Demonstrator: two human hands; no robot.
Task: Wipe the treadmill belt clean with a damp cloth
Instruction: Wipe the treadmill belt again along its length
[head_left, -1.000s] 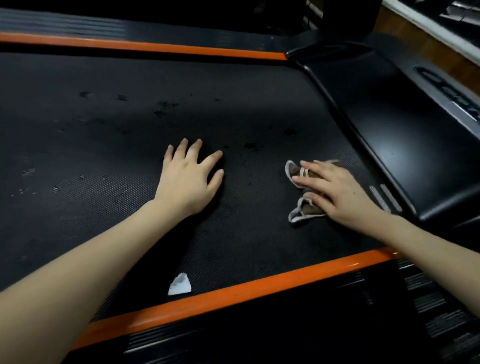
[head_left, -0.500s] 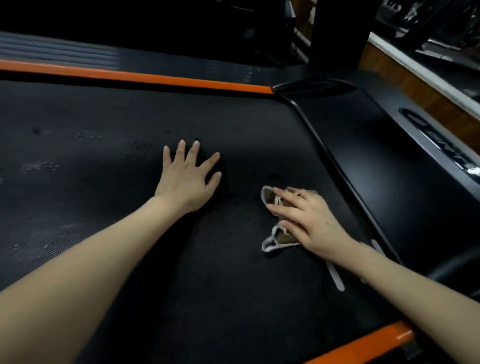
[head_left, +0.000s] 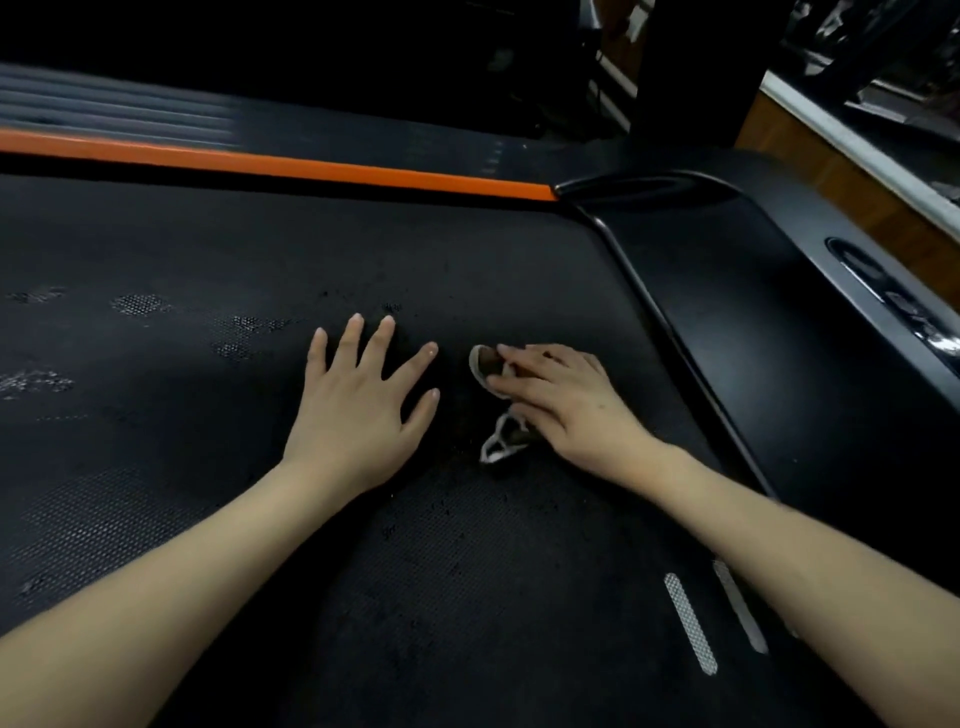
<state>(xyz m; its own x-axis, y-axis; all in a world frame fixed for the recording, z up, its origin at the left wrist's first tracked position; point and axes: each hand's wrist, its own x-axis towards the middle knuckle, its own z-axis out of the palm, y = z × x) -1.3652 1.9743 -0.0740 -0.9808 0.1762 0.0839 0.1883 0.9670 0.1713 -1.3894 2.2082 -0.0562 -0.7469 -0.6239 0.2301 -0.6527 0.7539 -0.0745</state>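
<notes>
near belt: belt (head_left: 467, 597) black, textured, fills the view; two pale strips (head_left: 691, 623) on it beside the right forearm.
arms: both bare forearms reach forward and down, converging mid-belt.
left hand (head_left: 358, 410): palm flat on the belt, fingers spread and straight; grip apart, holds nothing. Looks like a brace.
right hand (head_left: 571, 410): palm down on the cloth, fingers fairly straight and pointing left; grip apart, pressing, no pinch seen.
cloth (head_left: 498, 447): small, brownish with a whitish edge, bunched, mostly under the right hand, just right of the left hand, on the belt near the motor cover side.
step: probably mid-wipe, right side of the belt.
how to: keep the palm flat for even pressure, overlap the strokes, unbunch the cloth for more contact, keep weight on the left hand.
further belt: pale dusty patches (head_left: 140, 304) up left, well apart from the cloth; likely still to do.
far: orange side rail (head_left: 311, 166) along the far belt edge; glossy black motor cover (head_left: 753, 338) to the right.
</notes>
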